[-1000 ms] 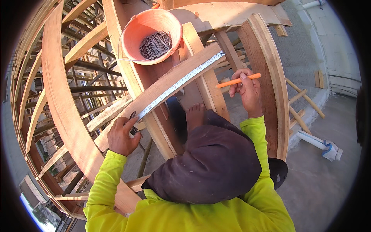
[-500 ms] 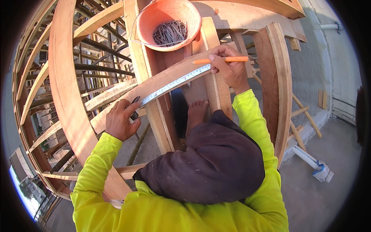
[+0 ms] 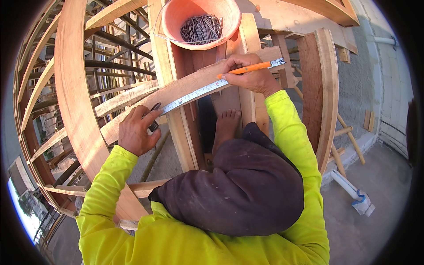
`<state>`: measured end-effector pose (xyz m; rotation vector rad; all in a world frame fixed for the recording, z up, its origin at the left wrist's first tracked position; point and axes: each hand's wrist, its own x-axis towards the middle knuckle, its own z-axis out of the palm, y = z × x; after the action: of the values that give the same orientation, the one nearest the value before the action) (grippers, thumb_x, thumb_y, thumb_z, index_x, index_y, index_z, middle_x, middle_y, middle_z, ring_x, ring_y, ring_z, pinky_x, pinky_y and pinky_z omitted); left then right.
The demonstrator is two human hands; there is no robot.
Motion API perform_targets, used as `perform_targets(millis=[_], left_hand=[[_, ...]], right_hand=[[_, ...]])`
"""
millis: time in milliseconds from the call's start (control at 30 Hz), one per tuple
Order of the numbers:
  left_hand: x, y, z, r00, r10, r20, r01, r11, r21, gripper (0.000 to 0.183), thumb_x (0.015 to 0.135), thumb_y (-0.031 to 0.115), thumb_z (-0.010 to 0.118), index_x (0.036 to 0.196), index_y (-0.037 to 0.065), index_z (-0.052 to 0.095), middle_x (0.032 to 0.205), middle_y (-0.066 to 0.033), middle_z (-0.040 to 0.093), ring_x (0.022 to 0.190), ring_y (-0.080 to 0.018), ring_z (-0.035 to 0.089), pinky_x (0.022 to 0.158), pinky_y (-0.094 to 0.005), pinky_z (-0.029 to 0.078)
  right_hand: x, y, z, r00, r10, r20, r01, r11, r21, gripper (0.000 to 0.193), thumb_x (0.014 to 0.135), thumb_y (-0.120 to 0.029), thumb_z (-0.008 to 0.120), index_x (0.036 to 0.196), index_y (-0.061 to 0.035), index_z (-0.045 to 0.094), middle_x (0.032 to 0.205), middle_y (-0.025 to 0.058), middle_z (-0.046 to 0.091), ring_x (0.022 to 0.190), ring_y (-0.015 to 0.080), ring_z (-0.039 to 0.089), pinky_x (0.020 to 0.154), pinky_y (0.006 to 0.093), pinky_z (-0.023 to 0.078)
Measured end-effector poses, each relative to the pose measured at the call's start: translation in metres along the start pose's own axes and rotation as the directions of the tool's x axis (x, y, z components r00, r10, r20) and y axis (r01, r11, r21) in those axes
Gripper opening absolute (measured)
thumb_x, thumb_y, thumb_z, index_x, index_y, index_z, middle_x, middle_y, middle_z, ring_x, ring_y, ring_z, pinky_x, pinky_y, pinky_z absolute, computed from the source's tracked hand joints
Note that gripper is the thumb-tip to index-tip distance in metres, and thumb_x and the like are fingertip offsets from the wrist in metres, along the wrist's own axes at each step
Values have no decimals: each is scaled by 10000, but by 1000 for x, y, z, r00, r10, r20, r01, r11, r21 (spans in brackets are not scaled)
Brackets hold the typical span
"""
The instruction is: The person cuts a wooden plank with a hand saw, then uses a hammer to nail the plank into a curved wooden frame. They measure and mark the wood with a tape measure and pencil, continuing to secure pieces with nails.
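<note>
We see a timber frame of posts (image 3: 176,132) carrying everything. A slanted plank (image 3: 145,104) lies across it, running between our two hands, with a metal ruler (image 3: 194,93) flat on its top face. Just above the right hand (image 3: 249,75), an orange bowl of nails (image 3: 201,22) sits on the post tops. Our bare foot (image 3: 226,128) rests on an inner board, below the right hand.

Plank (image 3: 132,110): rough, matt sawn wood. Ruler (image 3: 194,93) at 12 o'clock: shiny metal. Pencil (image 3: 245,69): smooth orange finish. Bowl (image 3: 174,17): matt orange plastic, holding dull metal nails (image 3: 202,27). Sleeve (image 3: 289,132): yellow cloth.
</note>
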<state>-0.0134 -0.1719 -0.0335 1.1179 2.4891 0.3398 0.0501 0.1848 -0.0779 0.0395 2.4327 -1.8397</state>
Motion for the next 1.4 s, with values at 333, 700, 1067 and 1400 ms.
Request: perform_targets(millis=[333, 700, 1067, 1400], left_hand=[[2, 0, -2, 1000, 1, 8, -1, 1000, 30, 512, 677, 168, 756, 1186, 170, 703, 1041, -100, 614, 917, -280, 657, 755, -412, 569], [0, -1, -3, 1000, -6, 24, 5, 999, 36, 500, 687, 181, 769, 1183, 175, 707, 1049, -98, 614, 910, -273, 662, 746, -409, 571], [-4, 0, -2, 994, 103, -21, -101, 992, 77, 577, 752, 332, 803, 1289, 204, 634, 1094, -121, 586, 1034, -303, 589, 909, -439, 483], [1, 24, 22, 986, 140, -95, -147, 986, -76, 817, 805, 372, 755, 1454, 17, 409, 1234, -235, 550, 1151, -412, 537, 1017, -476, 445]], right_hand=[[1, 1, 0, 999, 29, 41, -27, 999, -48, 130, 798, -93, 771, 811, -22, 663, 749, 20, 667, 694, 81, 603, 634, 255, 495], [0, 0, 8, 997, 77, -10, -78, 996, -32, 102, 792, -82, 750, 809, -20, 671, 758, 38, 683, 713, 105, 629, 661, 278, 513], [-32, 2, -18, 706, -293, -645, 104, 943, -315, 178, 972, -149, 642, 1041, 13, 666, 961, 129, 677, 863, 216, 670, 774, 328, 531], [-57, 39, -38, 326, 119, -938, 163, 970, 179, 480, 1094, -403, 387, 1248, 15, 563, 1115, 141, 649, 1037, 234, 668, 970, 336, 521]])
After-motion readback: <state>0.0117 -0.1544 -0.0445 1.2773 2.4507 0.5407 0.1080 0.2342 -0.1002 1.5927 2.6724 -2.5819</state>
